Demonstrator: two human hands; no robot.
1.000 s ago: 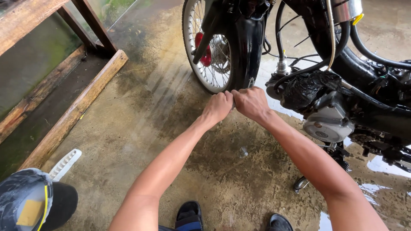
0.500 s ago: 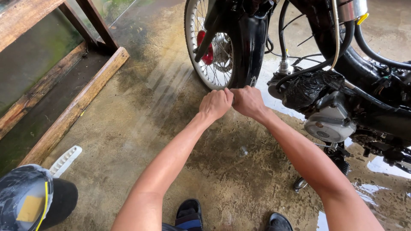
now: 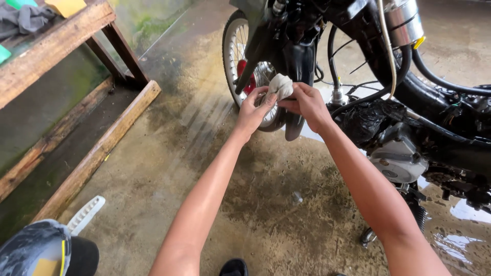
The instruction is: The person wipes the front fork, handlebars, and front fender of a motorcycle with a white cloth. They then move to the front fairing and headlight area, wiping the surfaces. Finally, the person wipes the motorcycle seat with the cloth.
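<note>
Two hands, one small pale cloth, held up in front of a stripped motorcycle.

Both hands meet at upper centre of the frame: the left hand (image 3: 254,108) and the right hand (image 3: 306,104) each pinch the bunched whitish cloth (image 3: 280,86) between thumb and fingers, so it sits between them, just before the black front mudguard (image 3: 297,61) and the spoked front wheel (image 3: 240,61). As a judgement, the wiping looks to be at an early or in-between stage: the cloth is gathered in the fingers, not pressed flat on any part, and the engine (image 3: 396,153) at right, its black plastic wrap (image 3: 365,120) and the frame appear wet and grimy. Puddles lie on the concrete floor (image 3: 169,168) at lower right. A wooden bench (image 3: 56,46) fills the upper left.
</note>
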